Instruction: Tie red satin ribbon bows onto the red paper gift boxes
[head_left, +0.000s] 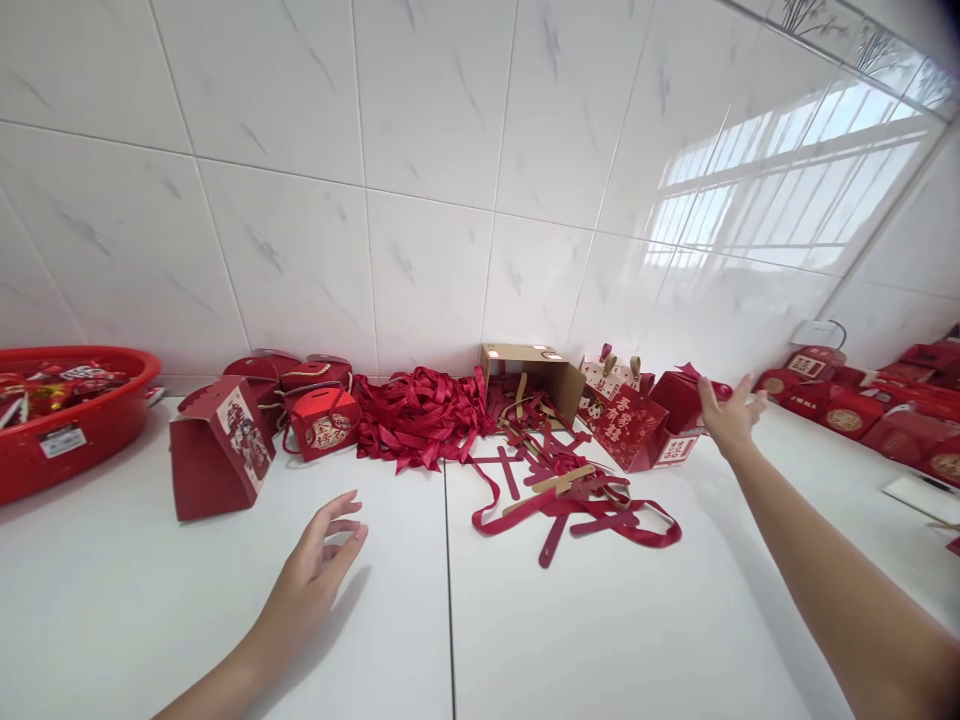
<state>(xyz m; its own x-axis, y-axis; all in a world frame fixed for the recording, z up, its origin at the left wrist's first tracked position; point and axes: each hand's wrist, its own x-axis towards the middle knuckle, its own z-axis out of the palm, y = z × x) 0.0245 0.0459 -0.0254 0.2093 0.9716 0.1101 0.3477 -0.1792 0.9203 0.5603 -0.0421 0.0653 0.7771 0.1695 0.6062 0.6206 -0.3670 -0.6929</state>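
Observation:
My left hand (pixel 322 555) hovers over the white table with its fingers apart and slightly curled, holding nothing. Nearest to it stands a dark red gift box (pixel 214 455) with a printed picture on its front. At the right, my right hand (pixel 731 412) is raised with fingers spread, beside a red gift box with a bow (pixel 679 400). Whether it touches that box is hard to tell. Leaning against this box is a patterned red gift box (pixel 626 425), with a cream gift box (pixel 611 378) behind. Red ribbons and card strips (pixel 574 490) lie loose between my hands.
A red basin (pixel 82 430) of wrapped items stands at the far left. Small red boxes (pixel 324 420) and a heap of red ribbon (pixel 424 410) sit along the tiled wall. A cardboard box (pixel 536 370) lies on its side. Several red boxes (pixel 847 410) fill the right.

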